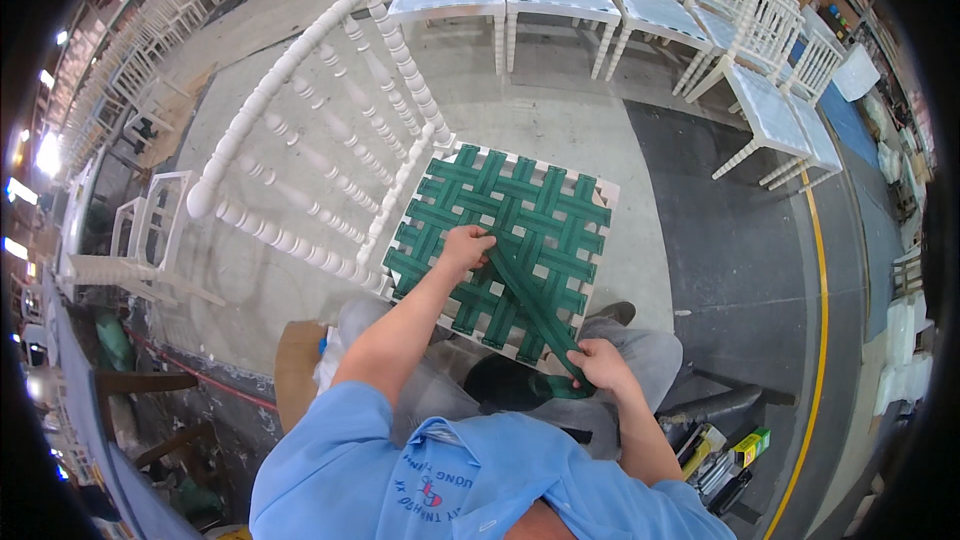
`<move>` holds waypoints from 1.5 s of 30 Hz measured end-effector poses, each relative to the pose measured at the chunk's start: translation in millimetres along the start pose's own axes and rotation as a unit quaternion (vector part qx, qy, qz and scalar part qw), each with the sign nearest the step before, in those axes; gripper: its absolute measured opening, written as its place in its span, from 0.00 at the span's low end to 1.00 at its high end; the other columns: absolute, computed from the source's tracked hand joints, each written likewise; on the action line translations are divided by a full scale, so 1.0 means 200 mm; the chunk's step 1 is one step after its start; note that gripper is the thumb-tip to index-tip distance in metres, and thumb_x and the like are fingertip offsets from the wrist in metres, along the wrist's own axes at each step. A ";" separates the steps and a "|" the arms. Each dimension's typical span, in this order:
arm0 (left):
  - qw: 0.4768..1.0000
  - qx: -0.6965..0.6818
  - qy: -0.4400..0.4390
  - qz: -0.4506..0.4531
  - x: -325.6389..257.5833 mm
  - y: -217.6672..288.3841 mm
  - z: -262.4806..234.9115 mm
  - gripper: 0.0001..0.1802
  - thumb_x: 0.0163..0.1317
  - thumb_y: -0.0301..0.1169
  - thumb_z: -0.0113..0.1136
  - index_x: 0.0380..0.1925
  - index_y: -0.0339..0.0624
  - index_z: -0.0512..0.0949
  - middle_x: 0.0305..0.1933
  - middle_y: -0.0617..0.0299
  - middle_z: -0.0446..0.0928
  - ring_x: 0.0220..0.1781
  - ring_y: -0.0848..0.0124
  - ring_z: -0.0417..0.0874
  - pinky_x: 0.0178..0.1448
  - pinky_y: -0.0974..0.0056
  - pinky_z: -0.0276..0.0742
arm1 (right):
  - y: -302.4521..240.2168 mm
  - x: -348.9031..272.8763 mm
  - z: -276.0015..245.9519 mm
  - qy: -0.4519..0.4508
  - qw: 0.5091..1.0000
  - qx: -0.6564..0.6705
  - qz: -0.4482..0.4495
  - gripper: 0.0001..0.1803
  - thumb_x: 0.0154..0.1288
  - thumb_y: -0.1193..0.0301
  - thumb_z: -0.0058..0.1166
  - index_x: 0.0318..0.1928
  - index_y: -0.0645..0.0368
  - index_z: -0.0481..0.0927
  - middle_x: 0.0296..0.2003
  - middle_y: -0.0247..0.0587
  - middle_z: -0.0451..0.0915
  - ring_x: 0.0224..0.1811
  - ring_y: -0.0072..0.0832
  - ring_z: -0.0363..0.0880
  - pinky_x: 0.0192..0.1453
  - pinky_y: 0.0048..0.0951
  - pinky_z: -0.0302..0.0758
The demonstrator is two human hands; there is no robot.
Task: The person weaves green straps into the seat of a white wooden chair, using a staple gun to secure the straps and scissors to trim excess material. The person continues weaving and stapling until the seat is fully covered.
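Near the frame's centre, the left hand (464,248) and right hand (604,366) pinch a green strap (536,304) over the white chair (264,93)'s woven seat (512,192).

The shirt (322,465) bears lettering (456,478) around an emblem (432,496).
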State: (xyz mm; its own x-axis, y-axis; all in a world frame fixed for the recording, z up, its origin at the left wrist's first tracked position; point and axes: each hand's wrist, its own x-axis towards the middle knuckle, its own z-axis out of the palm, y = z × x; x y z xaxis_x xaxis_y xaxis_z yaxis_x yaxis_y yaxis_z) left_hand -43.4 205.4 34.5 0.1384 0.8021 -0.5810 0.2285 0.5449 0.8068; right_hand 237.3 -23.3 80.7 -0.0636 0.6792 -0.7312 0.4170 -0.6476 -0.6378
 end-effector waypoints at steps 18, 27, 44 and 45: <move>0.973 0.176 0.088 0.125 0.10 -0.05 0.07 0.17 0.65 0.42 0.71 0.38 0.38 0.91 0.30 0.55 0.88 0.33 0.63 0.89 0.41 0.57 0.82 | -0.65 0.88 0.46 -0.143 0.765 0.627 0.039 0.21 0.87 0.53 0.41 0.57 0.54 0.78 0.33 0.33 0.82 0.27 0.27 0.78 0.33 0.33 0.77; 0.901 0.408 -0.075 -0.123 0.41 0.27 0.02 0.15 0.68 0.33 0.54 0.31 0.34 0.85 0.26 0.52 0.83 0.22 0.60 0.82 0.29 0.52 0.82 | -0.77 1.10 0.44 -0.066 0.560 0.820 0.102 0.37 0.77 0.37 0.54 0.48 0.66 0.72 0.31 0.31 0.77 0.26 0.21 0.76 0.27 0.21 0.75; 0.934 0.335 -0.073 -0.102 0.42 0.24 0.03 0.19 0.71 0.36 0.61 0.25 0.32 0.81 0.21 0.54 0.78 0.19 0.63 0.79 0.25 0.53 0.80 | -0.76 1.01 0.46 -0.136 0.671 0.728 0.037 0.38 0.73 0.38 0.60 0.59 0.62 0.72 0.34 0.31 0.80 0.31 0.26 0.80 0.34 0.29 0.81; 0.945 0.310 -0.064 -0.089 0.40 0.23 0.02 0.17 0.70 0.34 0.61 0.25 0.32 0.82 0.20 0.54 0.79 0.18 0.63 0.79 0.24 0.54 0.80 | -0.77 0.96 0.48 -0.082 0.717 0.690 0.054 0.37 0.74 0.40 0.61 0.61 0.62 0.72 0.34 0.32 0.80 0.32 0.28 0.81 0.35 0.30 0.81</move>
State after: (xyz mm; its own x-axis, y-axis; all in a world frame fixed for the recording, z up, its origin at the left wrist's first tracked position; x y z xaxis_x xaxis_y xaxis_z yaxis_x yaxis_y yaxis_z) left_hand -17.0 293.1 25.4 0.1513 0.6540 -0.7412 0.7735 0.3885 0.5008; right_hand 73.1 174.7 15.3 -0.2507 0.6224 -0.7414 -0.8603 -0.4944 -0.1241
